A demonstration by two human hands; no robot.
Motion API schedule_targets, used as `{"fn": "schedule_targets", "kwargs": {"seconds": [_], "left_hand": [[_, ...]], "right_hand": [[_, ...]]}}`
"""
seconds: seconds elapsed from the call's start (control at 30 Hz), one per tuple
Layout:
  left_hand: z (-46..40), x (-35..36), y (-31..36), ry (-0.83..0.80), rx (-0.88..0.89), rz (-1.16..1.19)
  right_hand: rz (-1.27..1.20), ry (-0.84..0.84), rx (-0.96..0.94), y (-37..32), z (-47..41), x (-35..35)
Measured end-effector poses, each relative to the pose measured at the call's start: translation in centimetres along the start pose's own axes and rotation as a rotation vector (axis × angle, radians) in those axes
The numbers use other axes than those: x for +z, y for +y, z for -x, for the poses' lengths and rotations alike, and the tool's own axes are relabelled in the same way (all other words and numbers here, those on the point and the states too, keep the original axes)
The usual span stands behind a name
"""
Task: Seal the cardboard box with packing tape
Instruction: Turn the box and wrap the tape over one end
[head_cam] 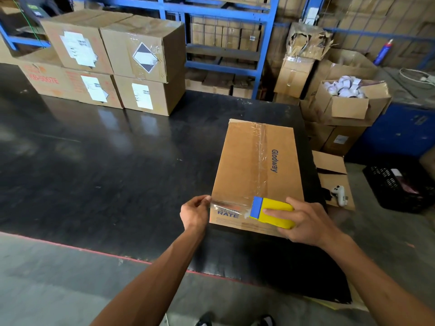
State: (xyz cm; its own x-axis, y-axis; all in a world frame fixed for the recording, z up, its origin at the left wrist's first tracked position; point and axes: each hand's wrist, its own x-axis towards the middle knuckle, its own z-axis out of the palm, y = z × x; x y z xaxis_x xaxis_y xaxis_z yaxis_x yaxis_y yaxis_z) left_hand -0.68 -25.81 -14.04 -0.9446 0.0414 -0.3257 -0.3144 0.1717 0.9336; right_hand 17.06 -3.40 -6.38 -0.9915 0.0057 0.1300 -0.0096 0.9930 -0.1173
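The brown box [256,170] near the person has the word "Glodway" [274,160] in blue letters on its top, on the right side. On its near side, under shiny tape, big blue letters say "RATE" [227,214]. The small words above that are too blurry to read. Far off on the left, a bottom box [68,84] in the stack has orange letters like "KB-9007E" [43,78]. The white stickers on those boxes are too small to read.

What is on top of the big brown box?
Shiny clear tape runs along the box top. The right hand presses a yellow dispenser there; the left hand pins the tape's end. Its inside stays hidden.
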Motion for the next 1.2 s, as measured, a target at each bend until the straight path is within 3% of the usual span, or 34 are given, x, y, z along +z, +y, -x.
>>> {"fn": "schedule_targets", "kwargs": {"seconds": [0.43,0.67,0.83,0.87,0.93,1.03,1.1,1.2], "left_hand": [[-2.0,1.2,-1.5,-0.015,0.012,0.007],[-2.7,-0.8,-3.3,-0.208,0.260,-0.084],[-2.8,-1.5,-3.6,-0.219,0.257,-0.063],[-3.1,-1.7,-3.5,-0.199,0.381,-0.150],[-3.6,-1.7,-2.5,-0.193,0.829,-0.421],[-4.1,0.2,-0.2,-0.407,1.486,-0.838],[-5.0,1.9,0.7,-0.567,1.690,-1.064],[-6.8,3.6,0.7,-0.689,1.728,-1.285]], "right_hand": [[0.083,-0.131,0.059,0.3,-1.7,0.3],[0.072,-0.140,0.057,0.6,-1.9,0.4],[0.062,-0.126,0.073,0.3,-1.8,0.2],[0.073,-0.122,0.068,0.2,-1.9,0.1],[0.103,-0.108,0.055,0.2,-2.0,0.0],[0.121,-0.115,0.052,0.3,-2.0,0.1],[0.119,-0.125,0.057,0.3,-2.0,0.1],[0.119,-0.139,0.071,0.4,-2.0,0.1]]}}
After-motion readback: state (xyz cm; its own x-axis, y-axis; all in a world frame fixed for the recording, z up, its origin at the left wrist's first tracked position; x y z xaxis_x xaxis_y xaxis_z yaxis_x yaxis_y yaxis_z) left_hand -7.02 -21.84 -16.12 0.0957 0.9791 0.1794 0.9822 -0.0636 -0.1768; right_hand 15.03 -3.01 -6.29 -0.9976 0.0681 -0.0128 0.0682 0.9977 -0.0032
